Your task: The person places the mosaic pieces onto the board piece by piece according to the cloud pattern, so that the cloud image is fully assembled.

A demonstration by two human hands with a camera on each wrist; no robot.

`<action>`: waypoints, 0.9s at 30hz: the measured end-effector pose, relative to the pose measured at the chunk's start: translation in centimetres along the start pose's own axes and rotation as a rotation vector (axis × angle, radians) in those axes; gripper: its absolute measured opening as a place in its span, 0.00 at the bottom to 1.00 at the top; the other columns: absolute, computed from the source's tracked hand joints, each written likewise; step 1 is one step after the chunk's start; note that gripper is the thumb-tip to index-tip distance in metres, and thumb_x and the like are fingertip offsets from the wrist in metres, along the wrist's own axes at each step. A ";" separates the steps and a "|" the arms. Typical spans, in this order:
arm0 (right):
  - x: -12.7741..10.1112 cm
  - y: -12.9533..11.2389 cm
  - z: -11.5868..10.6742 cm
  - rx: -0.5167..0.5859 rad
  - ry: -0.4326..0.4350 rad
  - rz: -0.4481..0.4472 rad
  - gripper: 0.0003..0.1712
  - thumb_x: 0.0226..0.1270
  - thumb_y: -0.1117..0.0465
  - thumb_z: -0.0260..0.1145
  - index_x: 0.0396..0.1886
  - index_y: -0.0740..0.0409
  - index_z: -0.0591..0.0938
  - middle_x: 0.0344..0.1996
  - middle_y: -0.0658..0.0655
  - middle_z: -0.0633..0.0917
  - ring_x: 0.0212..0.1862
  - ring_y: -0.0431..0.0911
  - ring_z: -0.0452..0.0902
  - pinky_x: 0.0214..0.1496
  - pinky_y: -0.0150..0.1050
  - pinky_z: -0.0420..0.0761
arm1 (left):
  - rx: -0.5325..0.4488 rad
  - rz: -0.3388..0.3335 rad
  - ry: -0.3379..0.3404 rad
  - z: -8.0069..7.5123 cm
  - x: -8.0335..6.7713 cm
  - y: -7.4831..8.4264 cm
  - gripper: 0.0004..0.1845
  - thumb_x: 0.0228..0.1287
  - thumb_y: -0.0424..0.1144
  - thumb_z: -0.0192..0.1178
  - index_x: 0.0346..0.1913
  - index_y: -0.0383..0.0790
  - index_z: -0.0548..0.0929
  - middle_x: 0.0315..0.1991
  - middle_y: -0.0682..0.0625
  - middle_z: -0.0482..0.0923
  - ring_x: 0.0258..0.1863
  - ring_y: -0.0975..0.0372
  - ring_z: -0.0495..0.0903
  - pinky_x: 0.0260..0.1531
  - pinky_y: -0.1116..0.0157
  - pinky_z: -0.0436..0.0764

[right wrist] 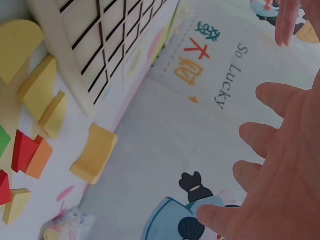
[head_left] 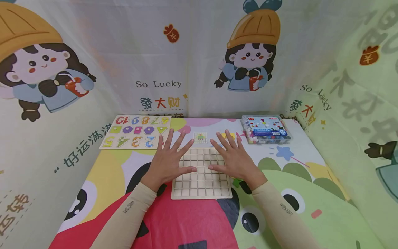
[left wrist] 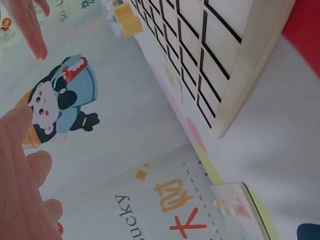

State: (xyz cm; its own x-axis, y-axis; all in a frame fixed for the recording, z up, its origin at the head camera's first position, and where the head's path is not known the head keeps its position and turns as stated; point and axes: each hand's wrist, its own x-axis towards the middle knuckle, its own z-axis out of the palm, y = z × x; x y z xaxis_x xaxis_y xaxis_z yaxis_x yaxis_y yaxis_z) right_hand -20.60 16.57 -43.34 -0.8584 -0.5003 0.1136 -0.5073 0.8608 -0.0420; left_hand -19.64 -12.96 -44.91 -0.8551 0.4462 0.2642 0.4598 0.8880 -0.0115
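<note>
My left hand (head_left: 166, 162) is held with its fingers spread straight, palm down, above the left side of a pale wooden grid board (head_left: 202, 188). Mirroring it, my right hand (head_left: 240, 162) spreads straight fingers over the board's right side. Neither hand holds anything. The two thumbs point at each other with a gap between them. In the right wrist view, coloured wooden blocks lie beside the board: a yellow curved block (right wrist: 94, 154), a yellow half-round block (right wrist: 20, 47), a red block (right wrist: 24, 150) and an orange block (right wrist: 39, 157). From the head view, my right hand hides most of these.
At the back left lies a number and shape puzzle board (head_left: 132, 129). A clear plastic box (head_left: 265, 129) of small coloured pieces stands at the back right. Between them is a small card (head_left: 200, 137) with a grid picture. A patterned cloth (head_left: 186, 221) covers the table.
</note>
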 end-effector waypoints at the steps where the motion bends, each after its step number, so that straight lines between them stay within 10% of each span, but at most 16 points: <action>1: 0.0 0.0 0.0 -0.006 0.000 0.000 0.58 0.65 0.18 0.55 0.87 0.38 0.54 0.88 0.53 0.46 0.89 0.58 0.28 0.85 0.71 0.43 | 0.001 0.000 0.000 0.0 0.0 0.0 0.55 0.59 0.85 0.47 0.85 0.66 0.51 0.89 0.49 0.43 0.87 0.44 0.26 0.81 0.30 0.39; 21: -0.8 -0.2 -1.2 -0.022 0.090 -0.033 0.61 0.63 0.19 0.60 0.88 0.38 0.52 0.89 0.54 0.43 0.88 0.59 0.26 0.87 0.67 0.37 | 0.002 0.018 0.030 -0.8 0.2 0.4 0.54 0.59 0.85 0.47 0.85 0.67 0.51 0.89 0.52 0.32 0.87 0.42 0.28 0.80 0.30 0.42; 27: -1.3 -0.7 -1.5 0.023 0.103 -0.021 0.59 0.64 0.21 0.62 0.88 0.39 0.53 0.88 0.55 0.48 0.88 0.61 0.31 0.87 0.66 0.38 | -0.067 0.006 0.047 -1.8 -0.6 0.9 0.54 0.58 0.86 0.49 0.85 0.67 0.54 0.89 0.49 0.41 0.87 0.40 0.33 0.80 0.29 0.47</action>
State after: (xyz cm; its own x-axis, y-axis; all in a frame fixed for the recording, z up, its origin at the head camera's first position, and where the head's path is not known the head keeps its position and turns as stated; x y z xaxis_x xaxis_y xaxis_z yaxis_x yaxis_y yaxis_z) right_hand -18.99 16.78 -41.94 -0.8355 -0.5051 0.2165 -0.5280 0.8470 -0.0616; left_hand -18.30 -12.60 -43.37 -0.8410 0.4439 0.3093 0.4808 0.8754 0.0509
